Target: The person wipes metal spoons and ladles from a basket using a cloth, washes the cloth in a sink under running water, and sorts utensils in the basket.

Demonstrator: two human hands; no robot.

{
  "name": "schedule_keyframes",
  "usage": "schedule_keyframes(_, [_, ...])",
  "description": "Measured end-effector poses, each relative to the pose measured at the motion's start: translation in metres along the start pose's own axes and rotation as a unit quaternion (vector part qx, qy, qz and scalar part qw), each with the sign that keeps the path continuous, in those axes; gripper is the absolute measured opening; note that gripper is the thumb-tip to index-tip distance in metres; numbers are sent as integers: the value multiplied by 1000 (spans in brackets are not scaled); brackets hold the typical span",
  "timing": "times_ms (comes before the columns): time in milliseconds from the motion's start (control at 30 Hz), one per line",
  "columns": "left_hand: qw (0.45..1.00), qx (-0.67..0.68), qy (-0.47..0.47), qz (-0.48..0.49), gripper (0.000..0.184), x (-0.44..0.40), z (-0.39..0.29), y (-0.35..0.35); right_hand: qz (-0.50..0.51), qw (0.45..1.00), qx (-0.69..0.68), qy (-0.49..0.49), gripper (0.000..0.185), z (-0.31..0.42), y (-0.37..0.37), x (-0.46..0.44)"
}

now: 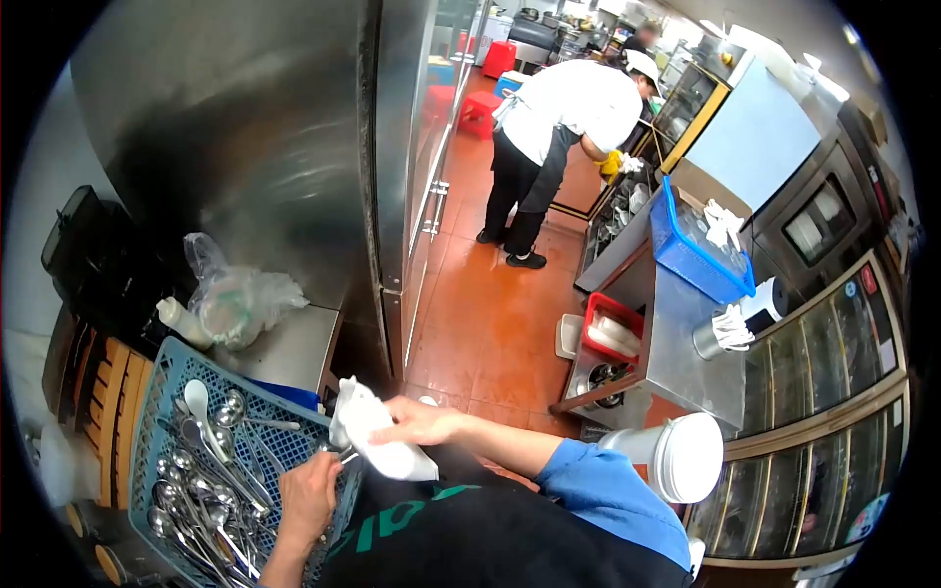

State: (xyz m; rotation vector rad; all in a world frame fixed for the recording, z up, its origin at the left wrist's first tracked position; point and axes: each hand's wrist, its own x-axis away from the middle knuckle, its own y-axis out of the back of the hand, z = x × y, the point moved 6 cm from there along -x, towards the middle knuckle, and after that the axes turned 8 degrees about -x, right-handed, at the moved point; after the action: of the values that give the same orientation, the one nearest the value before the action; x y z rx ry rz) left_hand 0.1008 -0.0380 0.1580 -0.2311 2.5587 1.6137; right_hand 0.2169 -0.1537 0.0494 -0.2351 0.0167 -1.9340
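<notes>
My left hand (308, 493) is closed over the right side of a blue plastic basket (338, 524). A short piece of a shiny metal utensil (347, 456) sticks out of its fingers towards the cloth; its ends are hidden, so I cannot tell its exact kind. Bunched in my right hand (417, 423) is a white cloth (361, 416), which hangs beside the left fingers and seems to touch the utensil. Inside the basket lie many metal spoons and ladles (201, 490), along with a white ladle (198, 402).
A steel fridge (245, 127) stands ahead. A plastic bag (245, 299) sits on a counter. To the right are a steel table (686, 363), a blue crate (701, 269), a white bucket (686, 459) and a red bin (615, 328). A co-worker (564, 113) bends over on the tiled floor.
</notes>
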Motion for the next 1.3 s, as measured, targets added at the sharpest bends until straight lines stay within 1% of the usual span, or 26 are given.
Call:
schedule_keyframes(33, [1000,-3,-3,1,10,2,4,-1,-18,997,-40,64,32,-51,19,-10])
schedule_keyframes(67, [998,52,34,-5,10,3,14,-3,-29,991,-116,59,29,-62,32,-10])
schedule_keyframes(133, [992,105,69,-10,11,7,34,-10,-76,994,26,72,28,-12,33,7])
schedule_keyframes(167, [975,171,138,29,13,12,50,-25,-92,990,74,75,27,16,27,15])
schedule_keyframes(200, [947,235,205,71,15,16,58,-34,-71,950,271,137,28,44,9,22])
schedule_keyframes(233, [922,303,223,89,17,19,54,-42,-36,927,345,144,28,39,-1,20])
schedule_keyframes(300, [977,157,100,102,16,14,27,-27,31,860,480,174,28,28,-22,17])
schedule_keyframes(333, [991,80,46,101,17,12,12,-18,46,873,449,182,26,19,-24,13])
schedule_keyframes(367, [994,71,18,80,17,12,5,-13,62,886,419,190,24,10,-27,9])
schedule_keyframes(467, [991,124,-6,47,19,18,3,-6,66,940,285,176,24,27,-27,6])
schedule_keyframes(600, [978,207,-17,8,25,25,8,3,64,961,224,152,28,25,-26,-1])
schedule_keyframes(667, [970,243,-21,-16,29,29,12,3,40,975,200,84,30,26,-24,-4])
schedule_keyframes(700, [979,200,5,32,27,32,20,-9,27,974,201,99,28,29,-28,-4])
schedule_keyframes(733, [996,65,-60,18,24,31,16,-6,27,974,201,100,28,13,-28,-10])
schedule_keyframes(767, [995,100,-2,22,24,30,19,-5,9,969,199,144,28,-9,-25,-19])
schedule_keyframes(800, [989,135,57,26,25,26,18,-4,9,975,171,140,29,-10,-26,-19])
schedule_keyframes(867, [995,93,36,-6,26,25,16,-5,7,984,116,134,31,-10,-29,-20])
schedule_keyframes(900, [986,132,98,23,26,27,25,-15,-40,982,143,116,32,-9,-30,-20])
schedule_keyframes(933, [971,171,158,53,26,30,32,-23,-70,971,177,146,32,-1,-30,-19])
schedule_keyframes(967, [974,174,147,4,25,27,29,-19,-102,957,211,173,32,8,-31,-18])
schedule_keyframes(1000, [973,175,148,5,25,23,25,-15,-136,939,245,198,32,19,-31,-16])
schedule_keyframes(1067, [964,186,188,32,25,18,22,-9,-159,950,214,163,30,96,-35,-7])
schedule_keyframes(1100, [967,191,164,-27,25,18,21,-7,-147,971,77,171,29,78,-32,-22])
schedule_keyframes(1133, [967,191,165,-25,25,20,21,-7,-79,990,-22,111,31,64,-31,-36])
schedule_keyframes(1200, [958,181,221,-17,24,26,30,-6,-43,988,-117,96,32,55,-36,-43])
schedule_keyframes(1300, [970,145,182,-74,22,35,36,-12,-49,991,-126,3,39,47,-45,-35])
